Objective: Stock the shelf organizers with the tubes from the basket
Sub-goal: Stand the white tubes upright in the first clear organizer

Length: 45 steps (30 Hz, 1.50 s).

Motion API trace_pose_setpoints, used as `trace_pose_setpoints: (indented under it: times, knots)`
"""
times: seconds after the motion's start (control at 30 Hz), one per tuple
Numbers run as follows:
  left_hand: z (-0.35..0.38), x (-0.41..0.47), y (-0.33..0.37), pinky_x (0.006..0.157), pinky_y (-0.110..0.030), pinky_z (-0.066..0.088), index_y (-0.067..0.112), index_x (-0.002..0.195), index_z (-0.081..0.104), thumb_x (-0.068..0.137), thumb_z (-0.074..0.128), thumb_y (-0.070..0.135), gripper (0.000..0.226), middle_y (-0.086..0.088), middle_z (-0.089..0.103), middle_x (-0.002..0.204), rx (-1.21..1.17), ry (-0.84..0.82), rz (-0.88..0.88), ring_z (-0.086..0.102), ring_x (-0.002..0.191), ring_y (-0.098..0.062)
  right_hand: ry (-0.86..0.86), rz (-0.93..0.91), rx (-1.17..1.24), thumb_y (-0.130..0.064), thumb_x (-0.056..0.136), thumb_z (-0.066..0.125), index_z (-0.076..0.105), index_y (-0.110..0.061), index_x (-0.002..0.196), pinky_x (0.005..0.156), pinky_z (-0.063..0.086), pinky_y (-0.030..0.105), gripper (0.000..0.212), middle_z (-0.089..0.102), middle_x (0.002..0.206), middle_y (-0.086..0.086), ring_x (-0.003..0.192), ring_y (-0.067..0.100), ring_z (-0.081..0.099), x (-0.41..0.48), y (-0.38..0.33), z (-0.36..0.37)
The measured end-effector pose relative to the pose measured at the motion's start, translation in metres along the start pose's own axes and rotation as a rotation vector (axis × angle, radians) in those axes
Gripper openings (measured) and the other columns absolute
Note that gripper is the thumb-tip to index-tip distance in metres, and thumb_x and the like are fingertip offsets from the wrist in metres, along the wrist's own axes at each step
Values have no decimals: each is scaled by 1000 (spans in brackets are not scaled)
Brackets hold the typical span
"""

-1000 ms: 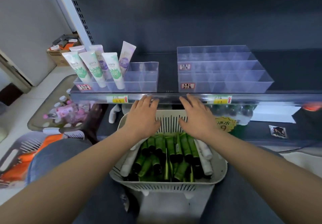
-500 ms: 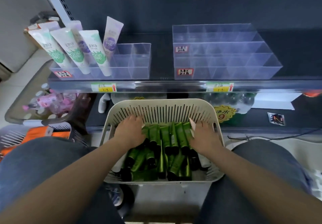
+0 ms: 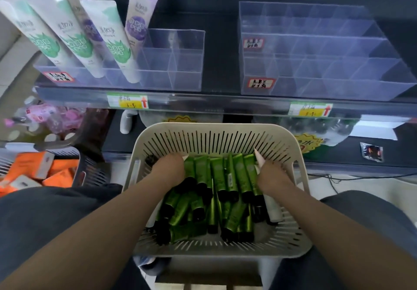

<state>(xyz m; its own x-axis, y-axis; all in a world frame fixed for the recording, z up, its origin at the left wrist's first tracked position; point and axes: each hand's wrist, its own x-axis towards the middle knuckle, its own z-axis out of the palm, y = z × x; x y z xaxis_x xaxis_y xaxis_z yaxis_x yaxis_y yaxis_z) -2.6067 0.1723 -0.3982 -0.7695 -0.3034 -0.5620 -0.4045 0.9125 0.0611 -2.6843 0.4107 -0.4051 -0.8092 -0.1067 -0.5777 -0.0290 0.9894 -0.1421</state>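
A beige slotted basket point(image 3: 216, 129) sits on my lap, full of several green tubes point(image 3: 220, 176) with black caps and a few white tubes. My left hand point(image 3: 168, 170) is down in the basket's left side, fingers curled round a white tube point(image 3: 185, 157) whose flat end pokes out. On the right side my right hand point(image 3: 273, 174) grips another white tube point(image 3: 257, 157), with its cap end point(image 3: 274, 210) showing below the wrist. On the shelf stand two clear organizers: the left one point(image 3: 178, 63) holds several upright white tubes point(image 3: 112, 41), the right one point(image 3: 316, 63) holds none.
The shelf's front rail point(image 3: 203, 103) carries yellow price tags just above the basket. Orange boxes lie in a dark crate point(image 3: 45, 172) at the left, and pink items point(image 3: 52, 118) sit on the lower level. A cable point(image 3: 361, 176) runs at the right.
Both hands dropped from the shelf edge into the basket and closed on white tubes at its two sides. The camera moved closer to the shelf.
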Motion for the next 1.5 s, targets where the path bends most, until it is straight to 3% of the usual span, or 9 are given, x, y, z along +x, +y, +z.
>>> trace_pose_setpoints:
  times: [0.13,0.37,0.6,0.83,0.97,1.13,1.27,1.4,1.5]
  knots:
    - [6,13,-1,84,-34,53,7,106,61,91,47,9,21,-10,64,110,109,-7,12,62,100,-25,-28,12,-79,-13,92,46,29,-3,140,93,42,38,52,29,139,21,121,35,42,7,-2,1]
    - [15,22,1,78,-33,51,8,111,59,93,45,5,24,-9,62,112,230,67,-27,60,104,-25,14,-58,-58,-11,95,41,34,-5,136,94,44,41,42,49,130,20,117,35,50,8,-1,2]
    - [13,21,1,81,-35,52,8,113,58,89,50,6,25,-10,61,114,261,51,8,59,105,-27,41,-79,10,-15,93,47,35,-6,135,95,42,40,45,45,133,20,120,35,46,9,5,5]
    - [-2,14,-2,79,-33,49,6,106,59,84,62,19,26,-11,62,102,-30,5,-6,60,98,-26,35,-58,114,-22,89,55,47,-7,123,88,46,38,38,51,126,19,113,34,52,12,7,5]
    - [-8,12,-7,63,-27,41,3,91,65,82,65,28,27,-6,56,79,-183,-34,-29,56,77,-21,-7,-72,180,-24,86,60,54,-4,112,71,42,30,34,54,117,20,103,33,57,7,5,3]
    - [-14,3,-8,55,-25,39,2,76,65,83,65,23,22,-9,58,70,-506,-109,-45,53,63,-19,-46,-103,343,-22,80,68,60,-4,105,54,38,25,32,61,107,15,88,25,58,-1,5,0]
    - [-17,-9,-8,60,-26,41,6,63,58,81,63,14,21,-9,56,66,-684,-166,-45,54,63,-21,-132,-129,537,-19,80,71,60,-6,104,63,47,27,29,63,100,9,91,24,61,-12,5,-4]
    - [-21,-24,-2,56,-22,43,6,64,56,84,56,4,20,-7,57,62,-906,-192,-67,54,59,-19,-171,-155,683,-19,74,77,58,-7,102,75,54,35,36,66,99,8,87,20,64,-23,6,-9]
    - [-27,-34,3,63,-26,45,6,64,57,86,51,3,22,-9,58,64,-1049,-171,-61,56,62,-21,-175,-212,768,-15,72,79,54,-11,102,76,53,35,39,64,98,5,88,18,63,-37,1,-19]
